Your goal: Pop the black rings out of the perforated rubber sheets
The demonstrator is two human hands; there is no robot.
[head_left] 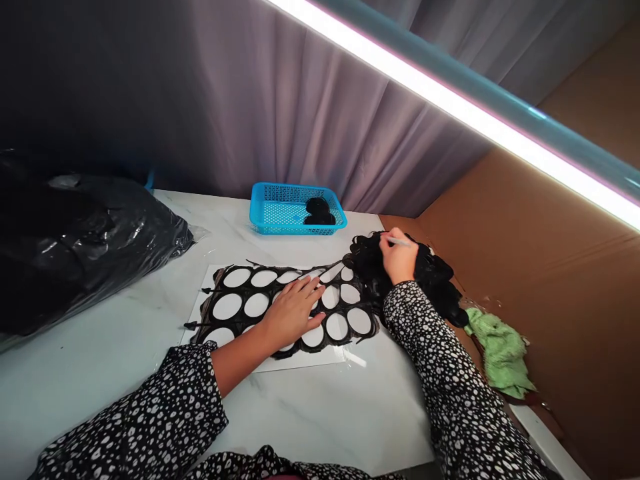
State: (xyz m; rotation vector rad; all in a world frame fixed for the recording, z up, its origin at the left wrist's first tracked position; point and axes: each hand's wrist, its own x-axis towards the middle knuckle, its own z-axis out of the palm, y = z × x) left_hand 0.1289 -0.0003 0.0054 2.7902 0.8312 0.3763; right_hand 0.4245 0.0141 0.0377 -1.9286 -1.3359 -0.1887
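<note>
My left hand (293, 312) lies with its fingers spread on a black sheet with rows of round holes (240, 291). White backing (310, 363) shows beneath the sheet and through its holes. At the sheet's right end, my right hand (400, 255) is closed round a thin pale tool (397, 241) like a pen or tweezers. The hand is over a heap of black pieces (435, 277); the tool's tip is too small to make out.
Behind the sheet stands a blue basket (257, 223) holding a few black round pieces (319, 212). A black plastic bag (90, 240) fills the left side. A green cloth (500, 353) lies by the cardboard wall (565, 293) at right. A bright tube light (425, 93) crosses above.
</note>
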